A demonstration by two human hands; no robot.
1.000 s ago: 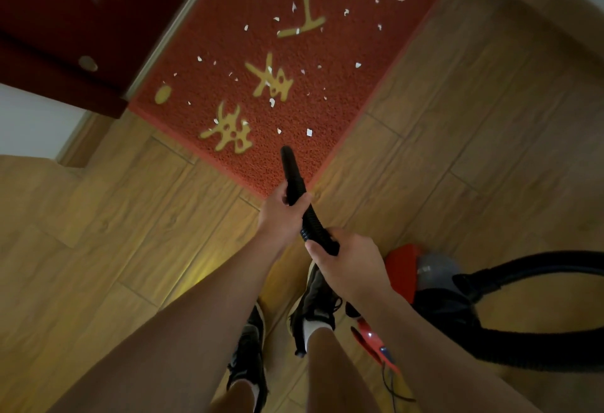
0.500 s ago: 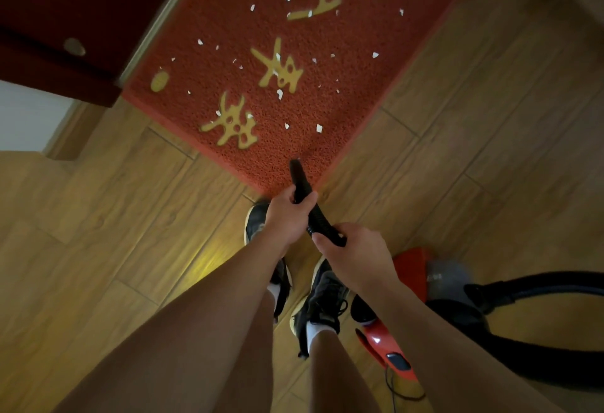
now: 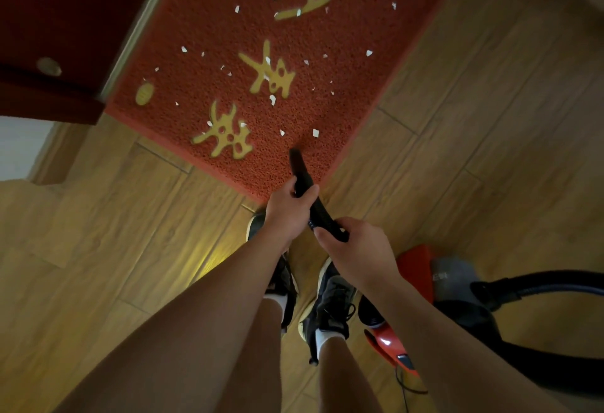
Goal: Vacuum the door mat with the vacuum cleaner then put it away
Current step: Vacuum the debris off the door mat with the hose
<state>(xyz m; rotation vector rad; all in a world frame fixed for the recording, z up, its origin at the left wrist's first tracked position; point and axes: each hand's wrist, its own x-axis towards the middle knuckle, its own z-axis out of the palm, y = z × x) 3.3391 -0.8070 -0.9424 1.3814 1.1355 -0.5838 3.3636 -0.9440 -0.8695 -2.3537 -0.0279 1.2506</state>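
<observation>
We curl left hand (image 3: 287,208) and right hand (image 3: 358,251) round the black vacuum nozzle (image 3: 297,164), tip over the near corner of the red door mat (image 3: 346,95)

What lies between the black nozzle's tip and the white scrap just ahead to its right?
In the head view, only bare door mat: the nozzle stops short of the scrap, with nothing else between them.
</observation>
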